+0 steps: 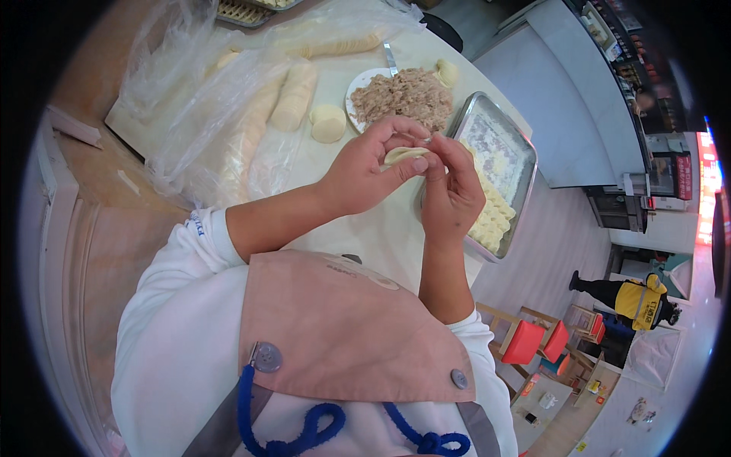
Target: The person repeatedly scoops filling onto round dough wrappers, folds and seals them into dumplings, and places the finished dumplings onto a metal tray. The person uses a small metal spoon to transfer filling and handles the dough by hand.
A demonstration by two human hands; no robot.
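Between my two hands is a folded dumpling [404, 155], its edge pinched by my fingertips. My left hand [371, 163] holds it from one side, and my right hand [454, 188] grips its other end. Just beyond them, a white plate [355, 97] carries a mound of minced meat filling [402, 97] with a metal utensil [390, 58] stuck in it. A short stack of round dough wrappers [328, 123] stands left of the plate. Beside my right hand, a metal tray [531, 171] holds rows of shaped dumplings [492, 214] and is dusted with flour.
Plastic bags [200, 114] cover long rolls of stacked wrappers [294, 97] on the left. A small piece of dough [447, 73] lies behind the filling. More trays [243, 14] stand at the far left. A person in a yellow vest [639, 303] is beyond the red chairs [522, 343].
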